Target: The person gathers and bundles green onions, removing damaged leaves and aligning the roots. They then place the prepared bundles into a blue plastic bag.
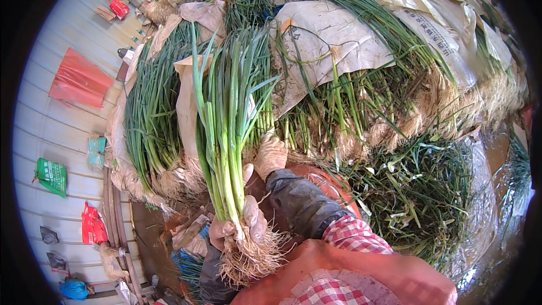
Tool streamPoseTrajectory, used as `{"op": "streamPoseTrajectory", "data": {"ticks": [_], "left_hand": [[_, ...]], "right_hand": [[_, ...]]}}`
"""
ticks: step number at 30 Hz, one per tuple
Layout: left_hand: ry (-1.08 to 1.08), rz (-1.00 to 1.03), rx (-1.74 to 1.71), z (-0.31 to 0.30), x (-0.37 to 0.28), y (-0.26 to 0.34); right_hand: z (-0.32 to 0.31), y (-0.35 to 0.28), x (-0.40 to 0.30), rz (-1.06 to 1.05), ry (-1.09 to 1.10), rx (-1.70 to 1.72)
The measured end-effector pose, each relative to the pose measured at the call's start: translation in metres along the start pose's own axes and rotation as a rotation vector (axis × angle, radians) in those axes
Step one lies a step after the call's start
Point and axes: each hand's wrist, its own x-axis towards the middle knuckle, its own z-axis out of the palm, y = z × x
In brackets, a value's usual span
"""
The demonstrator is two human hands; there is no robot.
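Gloved and low in the view, my left hand (253,218) is closed around the lower stalks of a bunch of green onions (226,135). The long leaves point up and away, and the pale, stringy roots hang over a dark sleeve. My right hand (272,154), in a dirty light glove, reaches forward to the base of more green onions (264,110) standing in a dense row. Its fingertips are partly hidden among the stalks, so its hold on them cannot be made out. A dark sleeve cover lies over a checked sleeve on that arm.
Woven sacks (330,38) cover parts of the onion rows. Loose green leaf trimmings (415,195) are heaped at the right beside plastic sheeting (478,203). A reddish basin (313,178) lies beneath my right forearm. Bags, including a green one (51,176), hang along a pale ribbed wall at the left.
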Motion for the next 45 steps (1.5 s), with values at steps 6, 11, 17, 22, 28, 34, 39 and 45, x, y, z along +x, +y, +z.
{"op": "streamPoseTrajectory", "data": {"ticks": [6, 11, 17, 22, 28, 34, 39, 45], "left_hand": [[-0.057, 0.043, -0.039, 0.011, 0.002, -0.001], [0.078, 0.002, 0.03, 0.013, -0.013, 0.005], [0.085, -0.077, 0.066, 0.016, -0.003, -0.016], [0.131, -0.236, 0.216, -0.016, 0.006, -0.063], [0.204, -0.357, 0.13, -0.052, -0.011, -0.106], [0.27, -0.473, 0.083, -0.085, -0.031, -0.112], [0.205, -0.332, 0.083, -0.065, -0.019, -0.114], [0.224, -0.321, -0.165, -0.06, -0.022, -0.113]], "right_hand": [[0.075, 0.07, 0.067, -0.338, 0.034, -0.167], [-0.052, 0.098, 0.072, 0.063, -0.172, 1.15], [-0.214, 0.171, 0.061, -0.189, -0.061, 1.245], [-0.128, 0.221, -0.008, -0.137, -0.093, 0.285], [-0.116, 0.232, -0.057, -0.068, 0.045, 1.041], [-0.183, 0.19, -0.092, -0.256, 0.312, 0.732], [-0.143, 0.246, -0.082, -0.255, 0.143, -0.054], [-0.151, 0.207, -0.112, -0.039, 0.624, 0.292]]}}
